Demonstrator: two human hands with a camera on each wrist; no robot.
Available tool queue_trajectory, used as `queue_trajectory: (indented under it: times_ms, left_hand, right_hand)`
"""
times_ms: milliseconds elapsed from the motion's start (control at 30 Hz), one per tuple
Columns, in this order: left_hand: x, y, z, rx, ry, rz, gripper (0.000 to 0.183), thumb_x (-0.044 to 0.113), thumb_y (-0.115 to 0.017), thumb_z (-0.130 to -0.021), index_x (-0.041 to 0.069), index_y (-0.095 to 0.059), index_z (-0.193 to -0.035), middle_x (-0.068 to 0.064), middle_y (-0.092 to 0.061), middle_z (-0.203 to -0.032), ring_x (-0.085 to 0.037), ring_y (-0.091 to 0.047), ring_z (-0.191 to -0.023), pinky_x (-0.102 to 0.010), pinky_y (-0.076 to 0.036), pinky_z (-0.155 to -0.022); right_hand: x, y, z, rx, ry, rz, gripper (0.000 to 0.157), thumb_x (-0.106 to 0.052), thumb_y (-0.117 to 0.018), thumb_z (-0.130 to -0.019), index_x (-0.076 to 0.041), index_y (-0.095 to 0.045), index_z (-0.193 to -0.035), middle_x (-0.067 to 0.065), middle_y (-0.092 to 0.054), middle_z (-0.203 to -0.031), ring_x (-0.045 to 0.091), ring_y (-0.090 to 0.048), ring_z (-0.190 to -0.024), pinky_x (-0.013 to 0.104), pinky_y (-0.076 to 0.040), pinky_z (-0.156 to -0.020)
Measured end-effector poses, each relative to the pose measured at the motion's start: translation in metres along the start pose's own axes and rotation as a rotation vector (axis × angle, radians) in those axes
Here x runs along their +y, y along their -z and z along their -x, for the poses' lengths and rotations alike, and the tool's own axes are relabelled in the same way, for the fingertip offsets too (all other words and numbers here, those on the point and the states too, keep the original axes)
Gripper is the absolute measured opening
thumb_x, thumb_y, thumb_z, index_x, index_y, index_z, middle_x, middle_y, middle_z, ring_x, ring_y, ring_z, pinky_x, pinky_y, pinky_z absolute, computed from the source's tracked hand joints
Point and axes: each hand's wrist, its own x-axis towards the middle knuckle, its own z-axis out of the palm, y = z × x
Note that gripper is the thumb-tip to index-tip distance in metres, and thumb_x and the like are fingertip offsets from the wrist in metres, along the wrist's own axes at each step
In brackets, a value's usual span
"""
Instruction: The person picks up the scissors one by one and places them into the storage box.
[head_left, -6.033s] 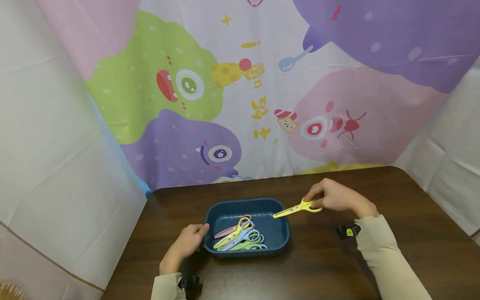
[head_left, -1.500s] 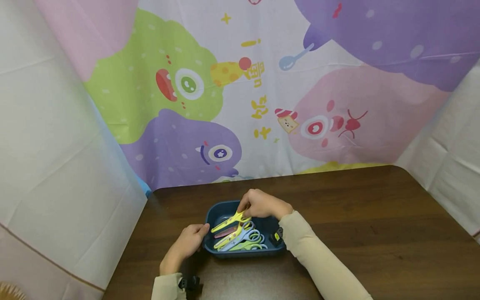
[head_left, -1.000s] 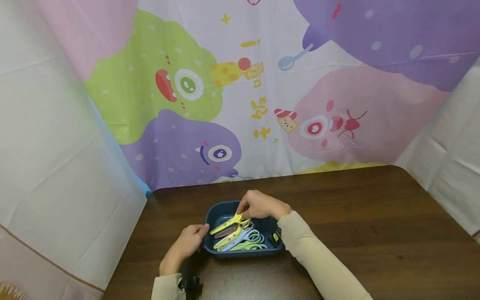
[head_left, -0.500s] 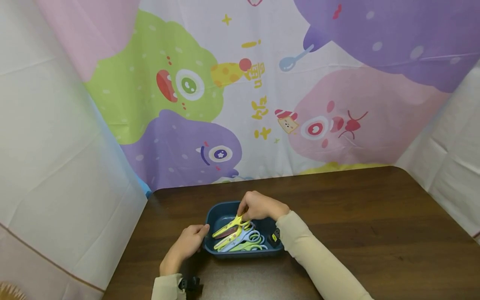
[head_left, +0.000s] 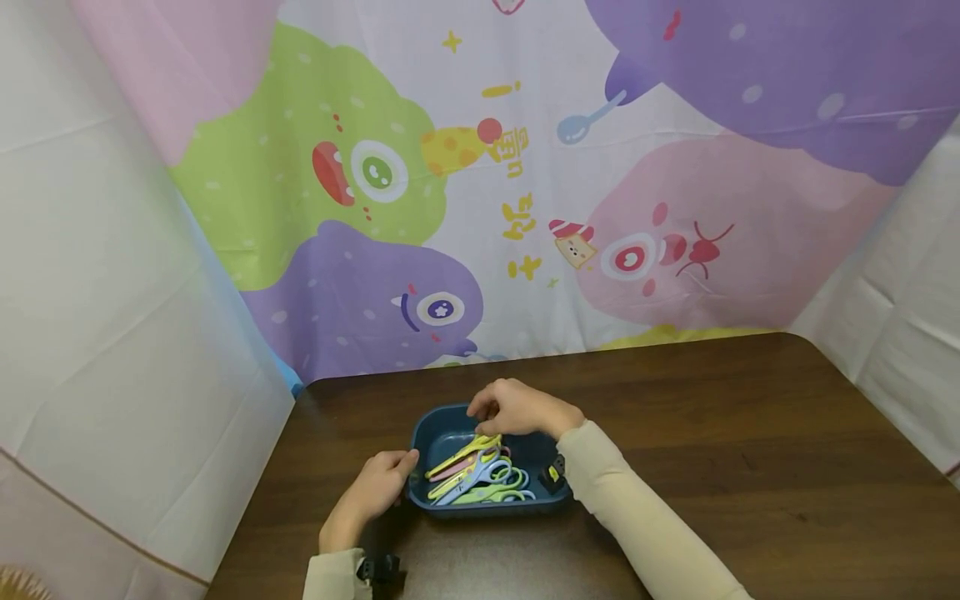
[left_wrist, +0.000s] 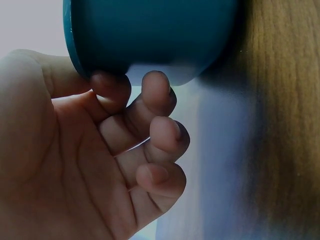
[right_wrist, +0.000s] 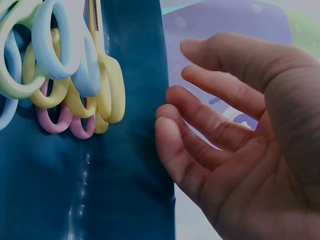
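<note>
A dark blue plastic bin (head_left: 491, 510) stands on the table with several children's scissors heaped inside. Light blue scissors (head_left: 469, 479) lie near the top, beside green scissors (head_left: 487, 495). Along the back of the heap rest yellow scissors (head_left: 480, 442), and pink handles (right_wrist: 54, 124) peek out below in the right wrist view. My left hand (head_left: 372, 490) grips the bin's left rim between thumb and index finger. Over the back of the bin is my right hand (head_left: 528, 410), its fingers loosely bent and apart from the yellow handles (right_wrist: 116, 92), holding nothing.
The brown wooden table (head_left: 675, 467) extends to the right of the bin. Behind it hangs a cartoon-printed cloth (head_left: 540, 300), with white cloth (head_left: 135, 333) at the left side. A black wrist camera (head_left: 553, 472) overlaps the bin's right end.
My right hand brought yellow scissors from the right into the bin, lowered them onto the heap and let go. The left hand has stayed on the rim.
</note>
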Motion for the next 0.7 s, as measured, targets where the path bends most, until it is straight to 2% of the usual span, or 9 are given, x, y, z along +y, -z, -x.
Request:
queue_trajectory:
  times_ms: [167, 367, 567, 700]
  left_hand:
    - [-0.001, 0.0, -0.001, 0.005, -0.003, -0.006, 0.041, 0.027, -0.048, -0.109, 0.006, -0.057, -0.075, -0.004, -0.051, -0.06, -0.017, -0.051, -0.052, -0.033, -0.046, -0.057]
    - [0.0, -0.001, -0.001, 0.0, 0.01, -0.005, 0.041, 0.026, -0.049, -0.109, 0.006, -0.057, -0.074, -0.003, -0.05, -0.059, -0.017, -0.051, -0.052, -0.033, -0.046, -0.058]
    - [0.0, -0.001, 0.0, -0.002, 0.014, -0.003, 0.041, 0.025, -0.049, -0.109, 0.003, -0.058, -0.076, -0.003, -0.05, -0.059, -0.018, -0.052, -0.053, -0.034, -0.046, -0.058]
    - [0.0, 0.0, 0.0, -0.005, 0.021, 0.002, 0.042, 0.026, -0.049, -0.109, 0.003, -0.057, -0.076, -0.003, -0.049, -0.059, -0.019, -0.052, -0.053, -0.034, -0.046, -0.058]
  right_hand:
    - [-0.002, 0.004, 0.005, 0.006, 0.019, 0.015, 0.04, -0.022, -0.076, -0.094, -0.007, -0.069, -0.13, 0.008, -0.07, -0.126, 0.022, -0.066, -0.109, 0.037, -0.054, -0.096]
    - [-0.003, 0.008, 0.012, 0.009, 0.025, 0.006, 0.052, -0.027, -0.077, -0.093, -0.006, -0.062, -0.138, 0.014, -0.065, -0.136, 0.031, -0.061, -0.125, 0.05, -0.049, -0.107]
    - [-0.005, 0.015, 0.021, 0.046, 0.036, 0.074, 0.059, -0.034, -0.075, -0.093, -0.008, -0.058, -0.143, 0.012, -0.061, -0.142, 0.026, -0.058, -0.13, 0.047, -0.047, -0.109]
    - [-0.005, 0.018, 0.03, 0.056, -0.01, 0.12, 0.064, -0.041, -0.073, -0.093, -0.013, -0.054, -0.148, 0.007, -0.056, -0.149, 0.025, -0.052, -0.136, 0.047, -0.044, -0.113]
